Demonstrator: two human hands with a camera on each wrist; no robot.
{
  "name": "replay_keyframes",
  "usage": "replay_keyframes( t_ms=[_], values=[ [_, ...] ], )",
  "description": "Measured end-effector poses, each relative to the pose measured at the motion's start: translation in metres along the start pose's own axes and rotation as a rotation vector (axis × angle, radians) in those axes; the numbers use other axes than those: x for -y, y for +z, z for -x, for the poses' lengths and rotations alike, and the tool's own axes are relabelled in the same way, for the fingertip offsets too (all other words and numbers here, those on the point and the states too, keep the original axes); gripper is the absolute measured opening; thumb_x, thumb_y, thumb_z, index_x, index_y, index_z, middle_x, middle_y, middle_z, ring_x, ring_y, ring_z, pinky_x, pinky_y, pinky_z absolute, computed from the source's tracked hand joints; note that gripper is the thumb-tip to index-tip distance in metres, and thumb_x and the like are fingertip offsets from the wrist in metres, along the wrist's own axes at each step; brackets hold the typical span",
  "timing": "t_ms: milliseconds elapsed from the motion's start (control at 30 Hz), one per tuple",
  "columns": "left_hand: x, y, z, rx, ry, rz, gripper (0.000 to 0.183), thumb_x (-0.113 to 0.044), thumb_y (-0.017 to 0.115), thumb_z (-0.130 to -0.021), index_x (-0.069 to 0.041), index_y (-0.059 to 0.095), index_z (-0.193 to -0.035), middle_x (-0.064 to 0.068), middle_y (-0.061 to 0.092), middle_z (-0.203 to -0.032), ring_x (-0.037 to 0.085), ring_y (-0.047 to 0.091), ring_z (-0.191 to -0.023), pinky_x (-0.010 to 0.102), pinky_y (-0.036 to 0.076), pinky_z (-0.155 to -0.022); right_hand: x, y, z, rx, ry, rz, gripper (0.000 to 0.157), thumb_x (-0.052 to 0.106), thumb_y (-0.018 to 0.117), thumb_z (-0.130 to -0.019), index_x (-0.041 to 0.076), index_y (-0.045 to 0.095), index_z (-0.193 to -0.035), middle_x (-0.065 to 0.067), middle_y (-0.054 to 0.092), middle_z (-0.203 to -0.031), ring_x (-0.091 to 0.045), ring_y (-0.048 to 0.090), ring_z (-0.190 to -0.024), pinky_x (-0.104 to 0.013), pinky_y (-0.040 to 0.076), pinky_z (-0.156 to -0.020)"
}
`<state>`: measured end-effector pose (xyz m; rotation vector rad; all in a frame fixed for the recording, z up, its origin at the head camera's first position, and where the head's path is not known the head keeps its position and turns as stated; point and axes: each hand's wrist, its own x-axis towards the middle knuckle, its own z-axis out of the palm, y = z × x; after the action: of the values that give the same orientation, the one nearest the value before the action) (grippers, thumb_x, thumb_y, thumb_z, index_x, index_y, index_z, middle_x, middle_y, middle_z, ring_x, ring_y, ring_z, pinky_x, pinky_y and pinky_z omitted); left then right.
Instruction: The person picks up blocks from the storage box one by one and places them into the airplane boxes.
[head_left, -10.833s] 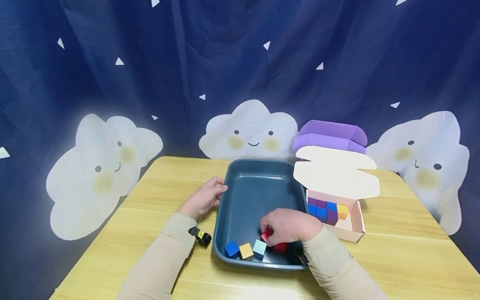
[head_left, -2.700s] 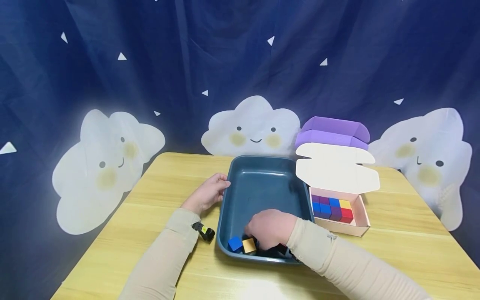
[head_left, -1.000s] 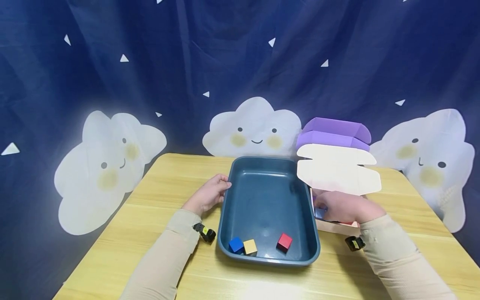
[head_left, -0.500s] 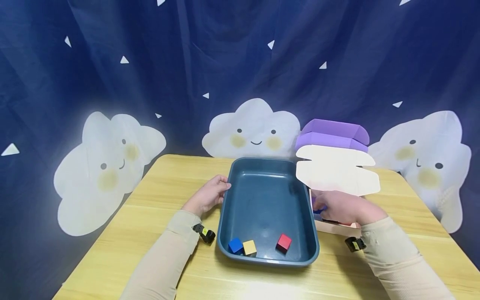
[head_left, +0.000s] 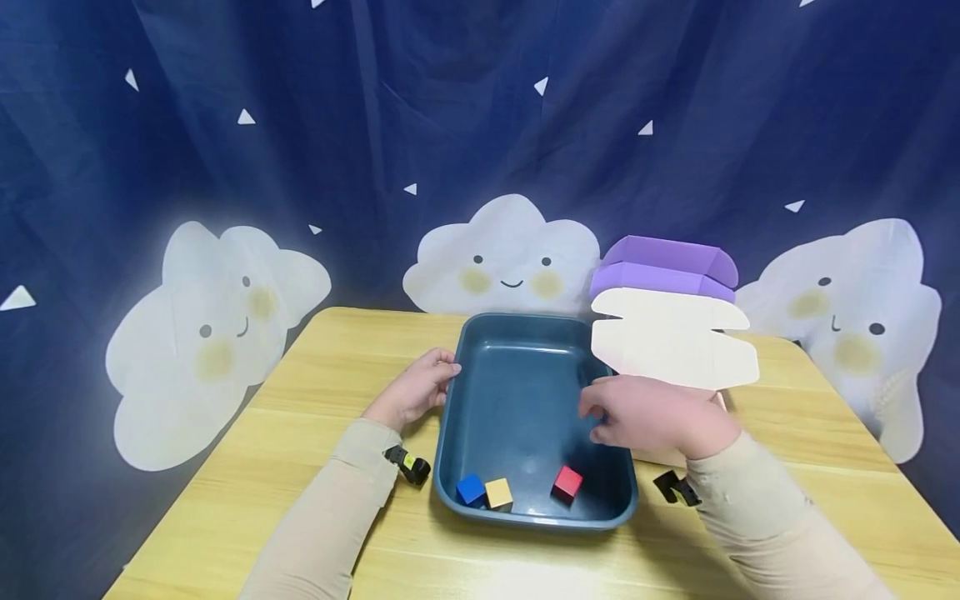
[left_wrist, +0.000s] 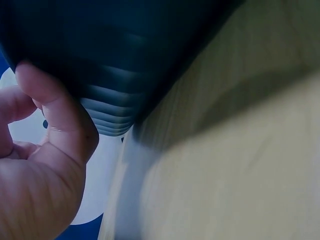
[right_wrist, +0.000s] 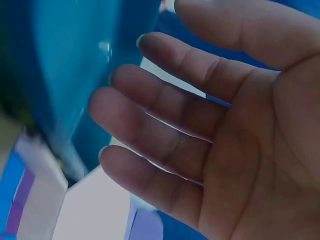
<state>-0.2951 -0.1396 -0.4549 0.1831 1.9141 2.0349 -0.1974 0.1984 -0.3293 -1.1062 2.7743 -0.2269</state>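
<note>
A dark blue-grey tray (head_left: 525, 400) lies on the table, with a blue cube (head_left: 471, 491), a yellow cube (head_left: 498, 494) and a red cube (head_left: 567, 484) near its front end. My left hand (head_left: 420, 387) holds the tray's left rim; in the left wrist view the thumb (left_wrist: 60, 110) lies against the tray's edge. My right hand (head_left: 645, 412) hovers over the tray's right rim, holding nothing. Its fingers (right_wrist: 150, 125) are spread and slightly bent in the right wrist view. Behind that hand, the open box (head_left: 663, 457) is mostly hidden, its cubes showing only at the right wrist view's lower left.
The box's white lid (head_left: 667, 342) stands raised against the tray's far right corner, with its purple flap (head_left: 663, 271) behind. A dark blue curtain (head_left: 480, 100) with clouds hangs behind the wooden table (head_left: 360, 350).
Cubes were moved from tray to box: a red one, then the light blue one gone from the tray. My right hand has just left the box, moving left over the tray. The left hand stayed.
</note>
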Motion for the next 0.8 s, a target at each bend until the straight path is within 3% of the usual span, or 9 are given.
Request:
replay_keyframes(
  t_ms=[100, 300, 433, 633, 800],
  values=[
    [0.0, 0.0, 0.0, -0.005, -0.002, 0.003, 0.011, -0.011, 0.052, -0.104, -0.006, 0.047, -0.112, 0.007, 0.057, -0.091, 0.016, 0.054, -0.071, 0.026, 0.046, -0.059, 0.014, 0.006, -0.007, 0.057, -0.017, 0.018, 0.019, 0.018, 0.078, -0.084, 0.015, 0.07, -0.1, 0.006, 0.064, -0.092, -0.01, 0.057, -0.079, -0.036, 0.052, -0.077],
    [-0.002, 0.0, 0.001, 0.015, -0.002, 0.001, 0.013, -0.009, 0.05, -0.104, -0.005, 0.046, -0.115, 0.007, 0.057, -0.093, 0.016, 0.054, -0.072, 0.026, 0.047, -0.06, 0.038, 0.024, -0.018, 0.231, 0.056, 0.012, 0.023, 0.017, 0.078, -0.082, 0.019, 0.071, -0.104, 0.007, 0.065, -0.093, -0.012, 0.055, -0.08, -0.037, 0.052, -0.077],
    [-0.004, 0.0, 0.002, 0.022, 0.002, -0.013, 0.015, -0.01, 0.05, -0.104, -0.004, 0.044, -0.117, 0.008, 0.056, -0.094, 0.017, 0.055, -0.072, 0.027, 0.048, -0.06, 0.046, 0.036, -0.021, 0.308, 0.056, -0.003, 0.027, 0.011, 0.079, -0.081, 0.024, 0.073, -0.104, 0.01, 0.065, -0.089, -0.011, 0.054, -0.077, -0.033, 0.052, -0.073],
    [-0.004, 0.0, 0.003, 0.017, -0.003, -0.021, 0.015, -0.01, 0.051, -0.105, -0.004, 0.046, -0.117, 0.009, 0.059, -0.096, 0.018, 0.058, -0.074, 0.028, 0.05, -0.062, 0.051, 0.051, -0.025, 0.337, -0.033, 0.062, 0.029, 0.0, 0.076, -0.081, 0.025, 0.074, -0.096, 0.01, 0.063, -0.084, -0.01, 0.051, -0.073, -0.028, 0.051, -0.072],
    [-0.004, 0.0, 0.003, 0.026, -0.002, -0.014, 0.015, -0.009, 0.051, -0.104, -0.003, 0.045, -0.117, 0.008, 0.058, -0.094, 0.017, 0.056, -0.073, 0.027, 0.049, -0.061, 0.05, 0.05, -0.022, 0.309, -0.077, 0.091, 0.03, -0.004, 0.074, -0.08, 0.024, 0.074, -0.089, 0.012, 0.059, -0.08, -0.008, 0.05, -0.072, -0.026, 0.051, -0.071]
  ],
)
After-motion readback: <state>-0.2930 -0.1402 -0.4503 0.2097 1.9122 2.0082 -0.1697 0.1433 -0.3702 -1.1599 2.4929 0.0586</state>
